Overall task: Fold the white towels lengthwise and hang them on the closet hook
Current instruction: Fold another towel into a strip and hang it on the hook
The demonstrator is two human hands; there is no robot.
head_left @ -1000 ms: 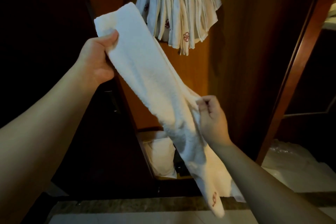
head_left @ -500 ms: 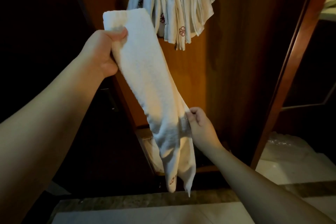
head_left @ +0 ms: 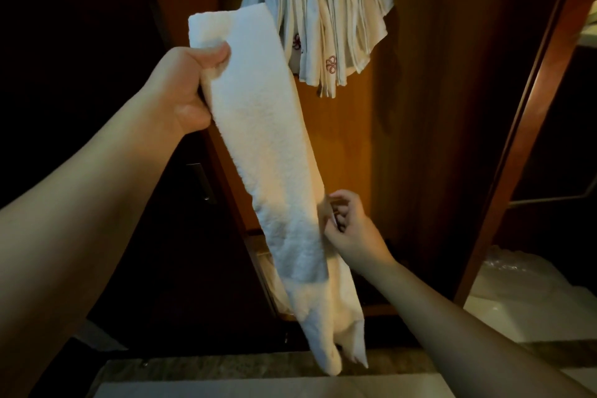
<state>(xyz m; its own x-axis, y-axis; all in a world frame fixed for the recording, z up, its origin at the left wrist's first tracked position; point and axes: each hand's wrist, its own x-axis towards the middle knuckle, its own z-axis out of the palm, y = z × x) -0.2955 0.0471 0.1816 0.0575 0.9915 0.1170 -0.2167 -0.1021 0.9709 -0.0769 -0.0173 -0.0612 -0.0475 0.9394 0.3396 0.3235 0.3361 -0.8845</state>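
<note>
I have one white towel [head_left: 258, 126] already folded into a long narrow strip, held up in front of the wooden closet panel [head_left: 420, 139]. My left hand [head_left: 187, 87] grips its top end, thumb curled over the front. My right hand [head_left: 345, 223] pinches the strip's right edge lower down, fingers curled. Above, a bundle of hung towels [head_left: 326, 13] with small red emblems already dangles; the hook itself I cannot see. By my reckoning the fold is nearly finished, its bottom corners uneven; hanging this one remains.
</note>
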